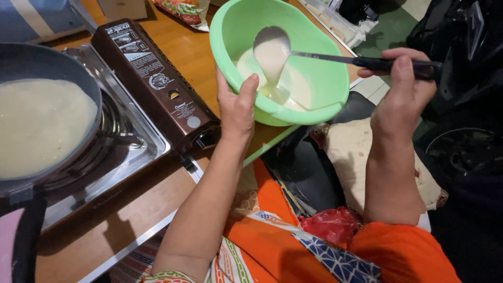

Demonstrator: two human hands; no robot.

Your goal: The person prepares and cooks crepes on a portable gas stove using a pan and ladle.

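Fingers (390, 65) pinch ladle (272, 52) level; left hand (237, 107) tilts bowl (319, 99).

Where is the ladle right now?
The ladle is inside the tilted green bowl, top centre, dripping batter, its handle held by the right hand.

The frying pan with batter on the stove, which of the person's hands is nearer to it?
Left. The left hand grips the green bowl's near rim, just right of the stove and frying pan. The right hand holds the ladle farther right.
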